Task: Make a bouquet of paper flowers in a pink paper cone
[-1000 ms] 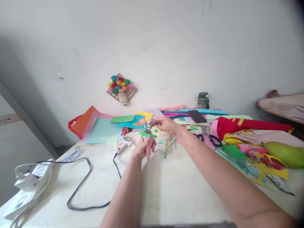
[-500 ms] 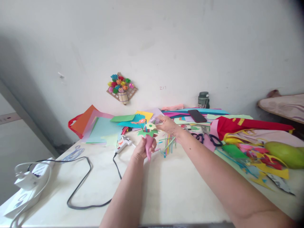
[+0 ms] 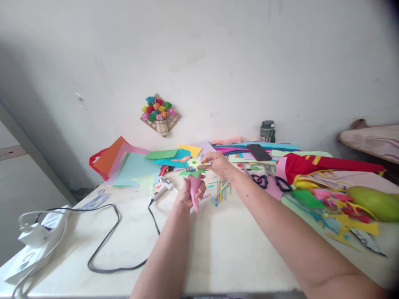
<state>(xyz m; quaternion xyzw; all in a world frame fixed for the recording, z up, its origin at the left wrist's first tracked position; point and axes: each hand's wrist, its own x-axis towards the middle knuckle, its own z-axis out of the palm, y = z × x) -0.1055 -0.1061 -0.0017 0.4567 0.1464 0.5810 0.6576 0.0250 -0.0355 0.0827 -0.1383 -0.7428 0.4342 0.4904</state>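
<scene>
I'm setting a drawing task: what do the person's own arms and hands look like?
The left hand and right hand are ungloved. The left forearm and right forearm are bare, no sleeve, watch or bracelet showing. A small spot marks the latter.

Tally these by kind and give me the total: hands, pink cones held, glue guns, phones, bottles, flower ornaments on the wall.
Hands: 2 (left hand, right hand)
Pink cone: 1
Glue gun: 1
Phone: 1
Bottle: 1
Flower ornament: 1
Total: 7
</scene>
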